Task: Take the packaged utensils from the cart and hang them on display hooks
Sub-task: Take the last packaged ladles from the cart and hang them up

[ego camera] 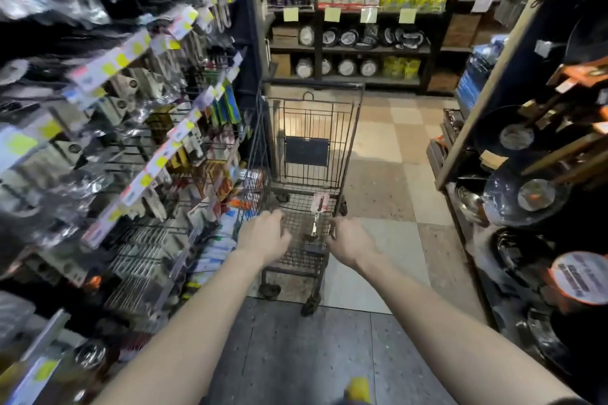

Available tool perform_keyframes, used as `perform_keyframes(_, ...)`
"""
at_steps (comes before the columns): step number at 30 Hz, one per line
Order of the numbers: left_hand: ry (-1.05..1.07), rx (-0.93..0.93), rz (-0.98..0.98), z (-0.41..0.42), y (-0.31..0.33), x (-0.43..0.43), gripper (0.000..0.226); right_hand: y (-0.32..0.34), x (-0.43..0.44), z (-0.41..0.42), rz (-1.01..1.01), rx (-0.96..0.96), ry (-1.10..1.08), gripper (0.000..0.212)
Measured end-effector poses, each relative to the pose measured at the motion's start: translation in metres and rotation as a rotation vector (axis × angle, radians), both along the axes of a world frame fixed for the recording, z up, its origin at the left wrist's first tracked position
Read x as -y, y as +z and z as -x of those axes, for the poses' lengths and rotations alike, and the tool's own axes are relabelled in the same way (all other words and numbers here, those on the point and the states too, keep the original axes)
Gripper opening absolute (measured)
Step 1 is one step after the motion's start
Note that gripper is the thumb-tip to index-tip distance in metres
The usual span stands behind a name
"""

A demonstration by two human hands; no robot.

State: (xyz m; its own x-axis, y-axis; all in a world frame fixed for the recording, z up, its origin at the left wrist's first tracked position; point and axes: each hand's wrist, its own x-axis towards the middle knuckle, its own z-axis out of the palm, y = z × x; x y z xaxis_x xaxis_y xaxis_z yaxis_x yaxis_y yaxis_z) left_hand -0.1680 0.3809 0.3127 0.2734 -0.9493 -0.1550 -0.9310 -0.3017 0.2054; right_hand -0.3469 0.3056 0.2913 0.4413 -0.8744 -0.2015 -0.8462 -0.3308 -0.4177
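Wire shopping cart (309,141) at 12 o'clock in aisle, left hand (265,233) and right hand (350,240) fingers curled on its near rim, packaged utensil (318,212) lying in basket between hands, display hooks (138,128) at 9 o'clock.

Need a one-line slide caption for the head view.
Both hands, left and right, grip the cart; one packaged utensil lies inside.

Dark wire shopping cart (309,128) ahead of me, one carded metal utensil (317,212) flat in its lower basket, handle end toward me
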Motion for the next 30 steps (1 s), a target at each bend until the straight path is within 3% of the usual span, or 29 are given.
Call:
perform_keyframes(11, 0.163, -0.112, -0.259, -0.043, -0.086, 0.2, 0.049, -0.112, 0.208, -0.058, -0.282, -0.059, 0.007, 0.045)
perform_keyframes(15, 0.206, -0.159, -0.286, -0.06, -0.119, 0.253, 0.052, -0.139, 0.257, -0.07, -0.354, -0.089, 0.009, 0.035)
perform_keyframes(23, 0.151, -0.203, -0.402, -0.089, -0.159, 0.326, 0.043, -0.163, 0.318, -0.105, -0.434, -0.038, -0.051, 0.034)
perform_keyframes(30, -0.005, -0.252, -0.468, -0.124, -0.233, 0.393, 0.025, -0.206, 0.356, -0.137, -0.485, -0.082, -0.256, 0.031)
